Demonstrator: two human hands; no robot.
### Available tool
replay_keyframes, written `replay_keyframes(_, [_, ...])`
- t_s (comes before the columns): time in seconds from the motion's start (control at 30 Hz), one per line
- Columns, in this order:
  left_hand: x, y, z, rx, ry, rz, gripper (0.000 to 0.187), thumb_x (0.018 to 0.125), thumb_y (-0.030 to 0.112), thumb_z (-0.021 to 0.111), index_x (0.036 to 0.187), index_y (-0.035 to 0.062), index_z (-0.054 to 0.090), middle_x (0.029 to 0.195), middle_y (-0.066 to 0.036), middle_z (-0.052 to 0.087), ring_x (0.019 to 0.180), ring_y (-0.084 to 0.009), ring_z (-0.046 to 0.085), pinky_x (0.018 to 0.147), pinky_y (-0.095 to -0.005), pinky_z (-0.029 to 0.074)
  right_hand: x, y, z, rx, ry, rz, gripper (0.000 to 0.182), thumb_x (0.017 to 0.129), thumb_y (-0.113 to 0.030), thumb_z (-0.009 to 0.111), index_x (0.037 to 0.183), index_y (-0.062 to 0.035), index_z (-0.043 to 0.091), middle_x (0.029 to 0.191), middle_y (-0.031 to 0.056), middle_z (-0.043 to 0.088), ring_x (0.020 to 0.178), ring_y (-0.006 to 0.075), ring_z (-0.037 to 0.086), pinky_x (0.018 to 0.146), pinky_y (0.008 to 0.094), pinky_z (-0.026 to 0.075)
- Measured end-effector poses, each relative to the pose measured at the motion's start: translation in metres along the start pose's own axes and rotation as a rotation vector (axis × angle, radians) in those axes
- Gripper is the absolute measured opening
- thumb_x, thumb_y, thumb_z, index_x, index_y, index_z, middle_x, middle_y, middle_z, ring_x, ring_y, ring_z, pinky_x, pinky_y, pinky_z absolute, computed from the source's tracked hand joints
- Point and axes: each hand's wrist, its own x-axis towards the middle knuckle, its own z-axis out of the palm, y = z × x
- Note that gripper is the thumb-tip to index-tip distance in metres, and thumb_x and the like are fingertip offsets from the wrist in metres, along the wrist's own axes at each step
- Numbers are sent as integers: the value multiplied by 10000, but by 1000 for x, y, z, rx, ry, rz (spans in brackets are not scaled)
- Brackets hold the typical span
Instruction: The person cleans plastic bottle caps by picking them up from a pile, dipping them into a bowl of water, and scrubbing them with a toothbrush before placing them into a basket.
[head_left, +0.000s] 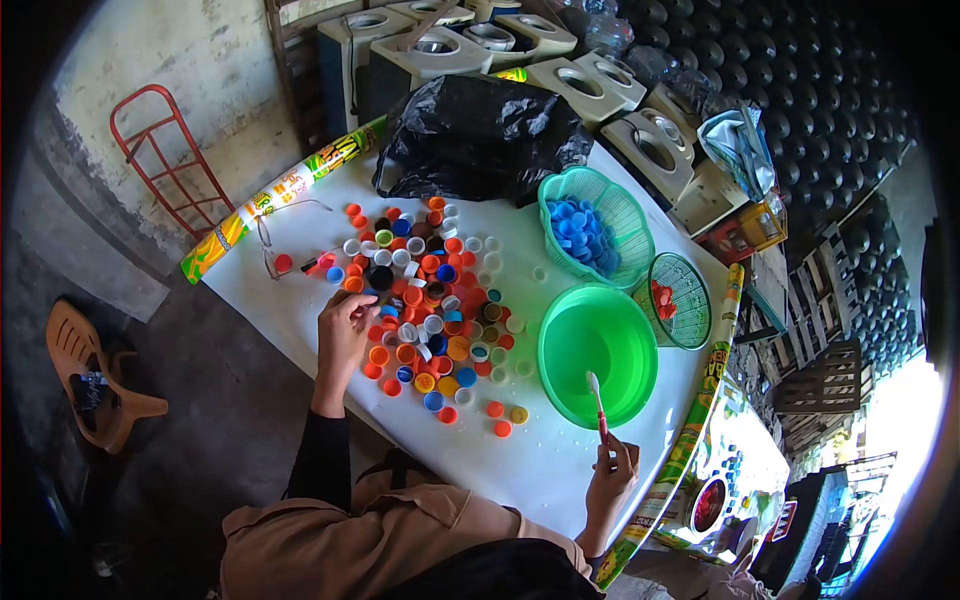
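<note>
Many loose plastic bottle caps point(430, 290), in orange, blue, white, yellow and black, lie spread over the white table. At the near left edge of this pile is my left hand point(345, 335), its fingers pinched around a small bottle cap point(371, 298) that is partly hidden. My right hand point(612, 478) grips a toothbrush point(600, 412) by its handle, bristle end up over the near rim of a green basin point(560, 345). The basin holds what looks like water.
Behind the basin stand a green basket point(640, 215) of blue caps and a smaller basket point(690, 335) with red pieces. A black plastic bag point(480, 135) lies at the table's back. Eyeglasses point(266, 245) rest at left. A plastic chair point(85, 385) and red hand truck point(170, 155) stand left.
</note>
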Motion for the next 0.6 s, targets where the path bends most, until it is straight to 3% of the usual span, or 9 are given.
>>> replay_keyframes(0.17, [-3, -4, 11, 96, -68, 39, 239, 824, 77, 788, 1034, 6, 698, 972, -144, 638, 779, -272, 654, 720, -372, 539, -2, -5, 2, -25, 16, 33, 217, 886, -37, 698, 1094, -88, 729, 922, 95, 611, 738, 245, 617, 583, 370, 489])
replay_keyframes(0.33, [3, -8, 15, 54, -164, -63, 217, 808, 29, 785, 985, 1, 663, 945, -127, 635, 831, -279, 650, 745, -392, 525, 1, -33, -4, -131, 29, 48, 204, 893, -89, 699, 1094, -105, 733, 937, 71, 638, 762, 241, 649, 626, 373, 497])
replay_keyframes(0.6, [15, -7, 11, -6, -236, 9, 230, 782, -55, 773, 891, 0, 579, 947, -130, 604, 800, -276, 623, 714, -402, 500, 63, -54, 10, -386, 62, -46, 249, 881, -132, 706, 1125, -157, 743, 998, 67, 662, 834, 283, 687, 696, 408, 525])
